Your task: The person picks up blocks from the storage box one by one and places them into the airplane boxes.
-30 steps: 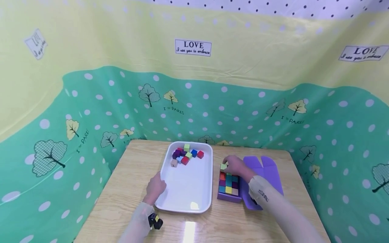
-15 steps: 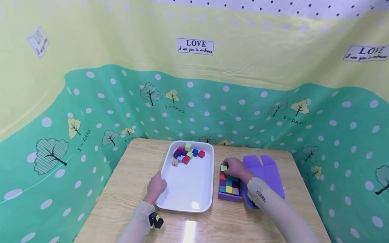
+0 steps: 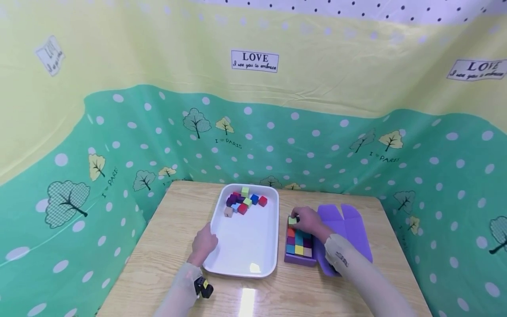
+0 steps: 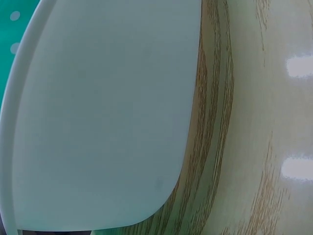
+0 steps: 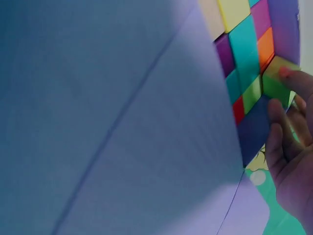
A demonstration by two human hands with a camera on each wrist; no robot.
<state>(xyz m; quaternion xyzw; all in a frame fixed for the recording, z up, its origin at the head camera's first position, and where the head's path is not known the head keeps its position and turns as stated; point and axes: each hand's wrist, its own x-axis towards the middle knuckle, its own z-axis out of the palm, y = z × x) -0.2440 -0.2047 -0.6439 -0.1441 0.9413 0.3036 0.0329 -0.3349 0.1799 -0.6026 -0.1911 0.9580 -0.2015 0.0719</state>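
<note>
My right hand pinches a light green cube between thumb and fingers, at the far left corner of the open purple box. Rows of coloured cubes, among them a yellow one and an orange one, fill the near part of that box. In the right wrist view, a dark bare strip of box floor shows beside the fingers. My left hand grips the left rim of the white tray; its fingertips are partly hidden. The left wrist view shows the tray's side, without the hand.
Several loose cubes, including a red one and a beige one, lie at the tray's far end. The box's purple lid is folded out to the right, under my right forearm. A patterned curtain surrounds the wooden table.
My right hand has lowered the light green cube slightly, towards the box's far left corner. The left hand stays on the tray's rim. The head view has shifted slightly.
</note>
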